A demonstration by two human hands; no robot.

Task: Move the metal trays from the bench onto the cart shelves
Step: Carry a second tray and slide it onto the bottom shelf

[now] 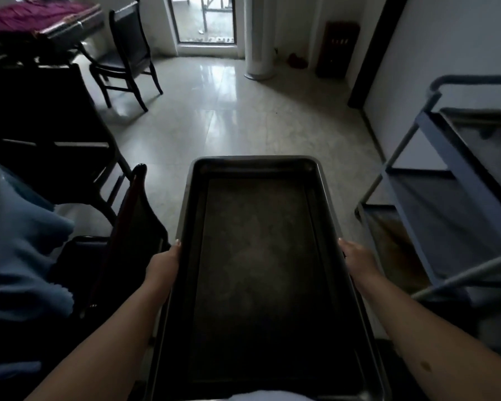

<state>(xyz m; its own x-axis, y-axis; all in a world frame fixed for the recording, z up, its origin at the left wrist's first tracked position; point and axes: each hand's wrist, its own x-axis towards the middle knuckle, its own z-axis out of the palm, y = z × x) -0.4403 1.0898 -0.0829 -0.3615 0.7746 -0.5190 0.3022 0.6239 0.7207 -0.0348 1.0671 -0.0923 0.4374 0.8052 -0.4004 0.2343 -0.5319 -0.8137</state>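
A large dark metal tray (258, 270) is held level in front of me, long side pointing away, above the floor. My left hand (164, 264) grips its left rim and my right hand (357, 260) grips its right rim, both about halfway along. The tray is empty. The grey cart (457, 180) stands at the right with three shelves; its top shelf carries a dark tray-like surface (486, 140). The tray in my hands is left of the cart and apart from it.
A dark chair back (136, 215) stands close at my left, with blue cloth (21, 241) beyond it. Another dark chair (128, 53) and a table with purple cloth (35, 18) are at the far left. A white column (261, 39) and a glass door (204, 18) stand ahead across pale tiled floor.
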